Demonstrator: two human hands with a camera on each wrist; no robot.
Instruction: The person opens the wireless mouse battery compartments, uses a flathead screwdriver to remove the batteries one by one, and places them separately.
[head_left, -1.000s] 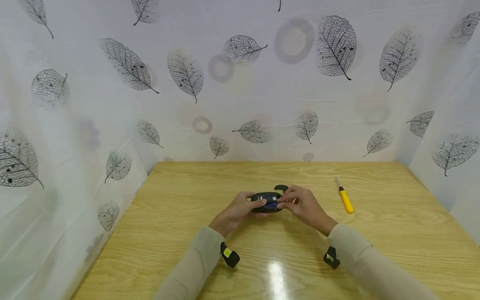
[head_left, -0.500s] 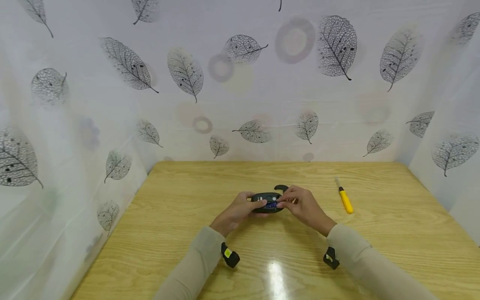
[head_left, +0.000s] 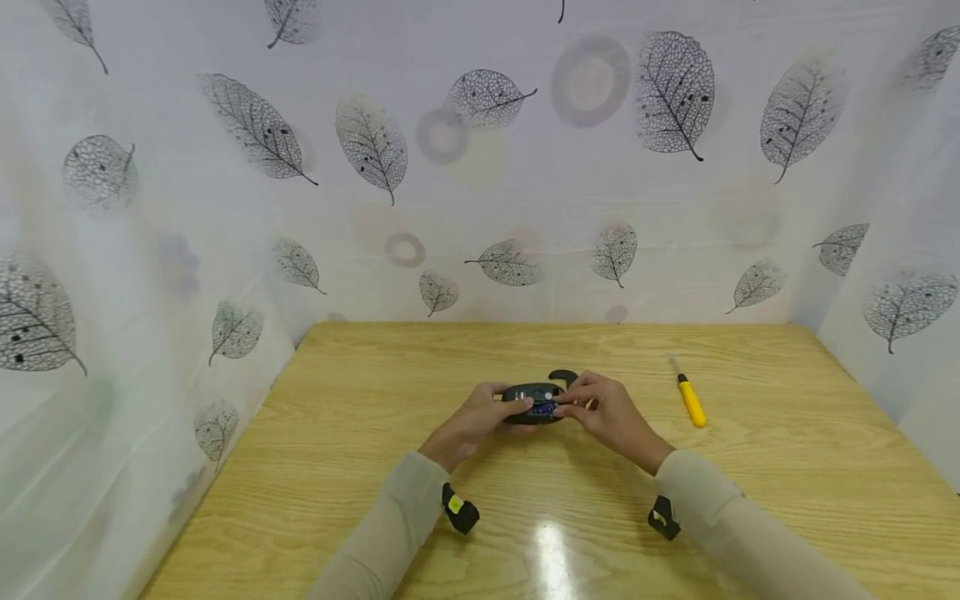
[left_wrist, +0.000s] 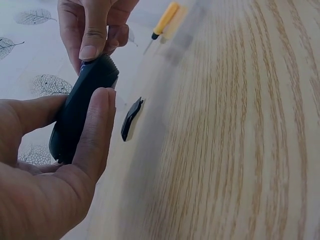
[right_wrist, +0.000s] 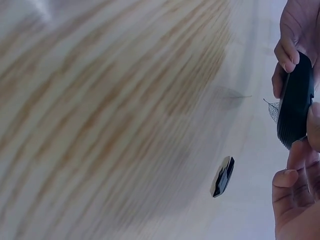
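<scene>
A black computer mouse (head_left: 530,392) is held above the table, its underside facing up and its battery bay uncovered. Blue battery (head_left: 542,409) casing shows in the bay. My left hand (head_left: 477,418) grips the mouse's left end, thumb on top and fingers beneath. At the other end, thumb and forefinger of my right hand (head_left: 613,415) pinch at the battery; the fingertips hide its end. In the left wrist view the ribbed side of the mouse (left_wrist: 82,110) is seen. A curved black cover (head_left: 561,376) lies on the table just behind the right hand.
A screwdriver (head_left: 693,403) with a yellow handle lies on the wooden table (head_left: 375,367), right of the hands. Leaf-printed white curtain (head_left: 480,183) stands at the table's back and sides.
The mouse tilts very slightly between the hands. Both hands stay in nearly the same place, and the cover and screwdriver have not moved.
</scene>
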